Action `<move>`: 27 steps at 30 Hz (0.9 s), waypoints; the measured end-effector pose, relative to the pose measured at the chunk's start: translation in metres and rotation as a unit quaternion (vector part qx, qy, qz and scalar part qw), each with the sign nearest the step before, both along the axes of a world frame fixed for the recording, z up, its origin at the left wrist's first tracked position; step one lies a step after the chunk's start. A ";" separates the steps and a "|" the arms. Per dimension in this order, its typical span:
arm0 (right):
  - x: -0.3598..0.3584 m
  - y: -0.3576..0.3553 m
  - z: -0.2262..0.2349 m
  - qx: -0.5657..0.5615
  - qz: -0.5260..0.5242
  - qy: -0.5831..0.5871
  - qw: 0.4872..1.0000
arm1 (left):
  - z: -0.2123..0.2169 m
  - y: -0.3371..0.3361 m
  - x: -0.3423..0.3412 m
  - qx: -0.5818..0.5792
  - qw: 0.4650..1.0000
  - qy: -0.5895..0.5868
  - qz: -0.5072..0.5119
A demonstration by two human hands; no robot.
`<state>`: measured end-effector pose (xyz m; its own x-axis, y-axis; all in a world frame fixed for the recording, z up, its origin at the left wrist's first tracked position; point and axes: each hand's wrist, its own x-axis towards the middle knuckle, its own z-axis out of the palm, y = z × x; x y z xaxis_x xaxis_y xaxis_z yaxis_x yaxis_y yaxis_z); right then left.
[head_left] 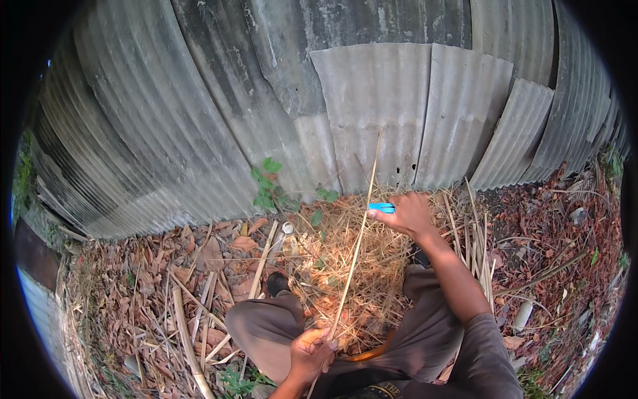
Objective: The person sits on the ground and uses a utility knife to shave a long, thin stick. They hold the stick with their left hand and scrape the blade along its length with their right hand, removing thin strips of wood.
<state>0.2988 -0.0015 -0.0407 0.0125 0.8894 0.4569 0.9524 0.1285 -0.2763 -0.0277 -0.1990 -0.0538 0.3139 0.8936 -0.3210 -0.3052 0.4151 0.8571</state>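
My left fingers (325,339) are clamping the lower part of a long, thin, pale strip (353,266), which is slanting up and away over the straw (382,286) between my legs (266,326). My right fingers (404,202) are gripping a blue object (381,207) right at the strip's upper part. Corrugated sheets (379,100) are standing along the far edge of the leafy ground (179,256).

Two hands are showing: one left hand (311,355) near, one right hand (411,216) farther off. One long thin strip (352,267) and one blue object (381,208) are showing with them. Two trousered legs (266,327) and two dark shoes (277,284) are appearing. One shavings pile (382,276) is lying between. One white round thing (287,227) is lying left, one pale cylinder (523,316) right. More than five corrugated sheets (375,100) are standing far.
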 end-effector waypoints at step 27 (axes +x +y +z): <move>0.053 0.015 -0.006 -0.017 -0.135 0.035 0.990 | 0.023 -0.093 -0.076 -0.029 0.987 0.149 -0.050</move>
